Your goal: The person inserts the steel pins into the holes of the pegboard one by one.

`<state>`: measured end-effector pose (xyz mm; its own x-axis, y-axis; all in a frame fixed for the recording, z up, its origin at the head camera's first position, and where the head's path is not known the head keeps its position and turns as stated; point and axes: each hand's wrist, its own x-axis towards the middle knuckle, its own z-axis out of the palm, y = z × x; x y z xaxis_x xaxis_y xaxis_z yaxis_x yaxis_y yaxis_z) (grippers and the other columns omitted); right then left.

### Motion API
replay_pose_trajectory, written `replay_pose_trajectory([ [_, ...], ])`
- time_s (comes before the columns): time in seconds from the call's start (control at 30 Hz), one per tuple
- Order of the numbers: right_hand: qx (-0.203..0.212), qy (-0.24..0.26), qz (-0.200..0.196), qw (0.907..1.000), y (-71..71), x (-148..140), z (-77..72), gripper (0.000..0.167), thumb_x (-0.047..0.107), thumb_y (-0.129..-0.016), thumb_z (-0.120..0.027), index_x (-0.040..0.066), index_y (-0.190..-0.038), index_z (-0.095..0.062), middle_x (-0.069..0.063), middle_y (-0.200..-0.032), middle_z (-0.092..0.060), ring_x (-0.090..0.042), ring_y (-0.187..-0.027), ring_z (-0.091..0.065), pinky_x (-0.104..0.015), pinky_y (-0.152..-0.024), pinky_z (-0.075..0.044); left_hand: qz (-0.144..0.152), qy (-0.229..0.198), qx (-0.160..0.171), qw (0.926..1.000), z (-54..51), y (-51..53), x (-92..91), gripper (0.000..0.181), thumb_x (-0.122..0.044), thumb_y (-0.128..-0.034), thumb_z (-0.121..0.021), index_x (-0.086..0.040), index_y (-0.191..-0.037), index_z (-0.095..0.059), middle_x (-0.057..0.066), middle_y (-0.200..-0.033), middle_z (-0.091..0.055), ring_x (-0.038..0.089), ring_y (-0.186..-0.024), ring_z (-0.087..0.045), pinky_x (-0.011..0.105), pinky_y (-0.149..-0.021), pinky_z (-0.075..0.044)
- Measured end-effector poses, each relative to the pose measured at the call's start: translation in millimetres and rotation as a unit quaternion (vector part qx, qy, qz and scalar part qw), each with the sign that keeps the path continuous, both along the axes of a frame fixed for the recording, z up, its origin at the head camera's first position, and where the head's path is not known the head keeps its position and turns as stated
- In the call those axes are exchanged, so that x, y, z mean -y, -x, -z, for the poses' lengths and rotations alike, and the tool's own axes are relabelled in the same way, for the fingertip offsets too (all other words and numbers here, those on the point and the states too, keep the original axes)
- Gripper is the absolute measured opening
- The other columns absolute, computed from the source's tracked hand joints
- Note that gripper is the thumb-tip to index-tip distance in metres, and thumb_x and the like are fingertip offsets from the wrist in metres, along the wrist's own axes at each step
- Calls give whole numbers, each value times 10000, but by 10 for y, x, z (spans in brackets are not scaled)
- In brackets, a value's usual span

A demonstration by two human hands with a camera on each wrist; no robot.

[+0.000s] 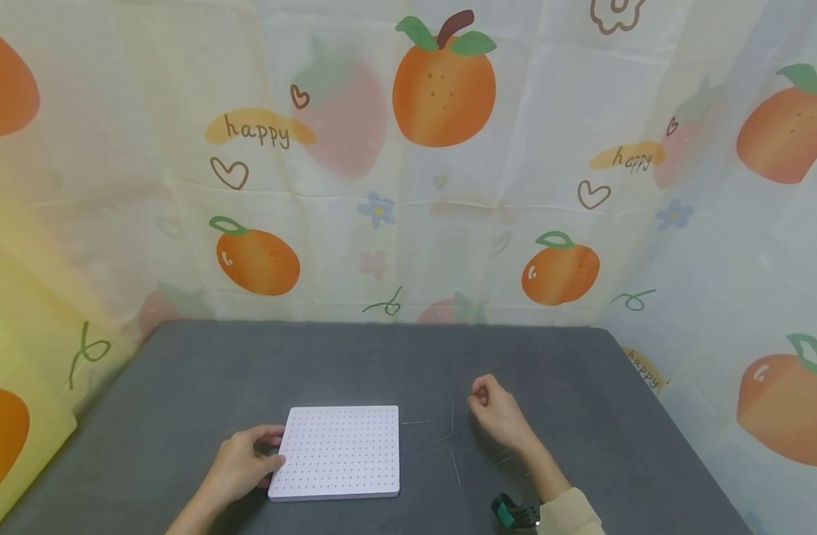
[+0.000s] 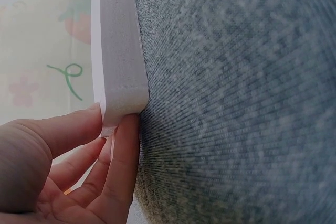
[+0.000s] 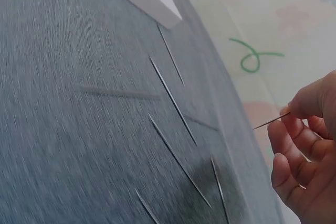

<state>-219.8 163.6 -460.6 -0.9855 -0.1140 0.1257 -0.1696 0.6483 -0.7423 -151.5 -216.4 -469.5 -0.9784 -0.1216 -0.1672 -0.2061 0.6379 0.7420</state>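
A white square board [image 1: 341, 452] with a grid of small holes lies flat on the table. My left hand [image 1: 237, 464] grips it by its left edge. In the left wrist view, the thumb and fingers pinch the corner of the board [image 2: 126, 72]. To the right of the board, my right hand [image 1: 498, 420] is raised a little over the table. Its thumb and fingertip pinch a thin metal needle [image 3: 271, 121], best seen in the right wrist view. Several loose needles [image 3: 174, 100] lie scattered on the cloth between the board and that hand.
A dark grey cloth covers the table [image 1: 381, 364]. Behind and at the sides hangs a fruit-printed curtain [image 1: 448, 223]. A black and green device [image 1: 514, 513] sits at my right wrist, beside a pale sleeve [image 1: 570, 514].
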Motion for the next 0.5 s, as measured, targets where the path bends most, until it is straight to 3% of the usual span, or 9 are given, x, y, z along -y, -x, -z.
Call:
replay_pose_trajectory([
  [0.5, -277, 432, -719, 9961, -35, 330, 49, 117, 44, -879, -566, 112, -921, -481, -65, -885, -642, -135, -768, -623, -216, -537, -452, 0, -41, -52, 10000, 31, 0, 12, 468, 3, -720, -696, 48, -1168, -569, 154, -986, -630, 139, -654, -593, 282, -473, -533],
])
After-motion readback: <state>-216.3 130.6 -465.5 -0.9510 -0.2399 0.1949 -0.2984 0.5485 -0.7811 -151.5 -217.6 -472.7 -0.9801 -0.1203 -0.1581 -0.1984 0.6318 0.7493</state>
